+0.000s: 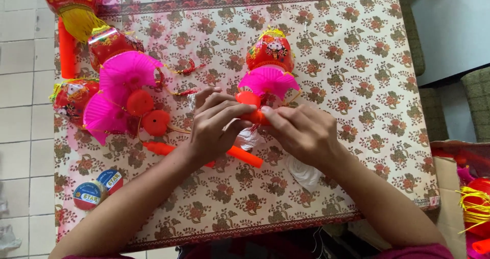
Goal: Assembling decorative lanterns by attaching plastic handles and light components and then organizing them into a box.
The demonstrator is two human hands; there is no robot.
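Covering the whole desk [357, 152] is a cream cloth patterned with brown and pink flowers, and pale floor tiles [23, 85] are showing along its left edge. At the near right corner an open cardboard box [449, 187] is standing beside the desk, holding red pieces and yellow tassels. Toward the far left corner a cluster of finished lanterns [109, 80] is lying, red printed bodies with pink pleated paper fans and small red round caps. Near the middle of the desk, a little toward the far edge, one more red lantern [269, 52] with a pink pleated fan is lying, its lower end meeting the hands. The left hand [214, 124] and the right hand [303, 131] are coming together there, fingers [240, 111] of both curled closed around a small orange-red plastic piece [252, 108] just below the fan. Under the wrists a long red plastic stick [245, 157] is lying across the cloth, partly hidden by the left hand. A crumpled white plastic bag [303, 173] is sitting under the right forearm. Close to the near left corner two small rolls of tape [97, 187] are lying, touching each other.
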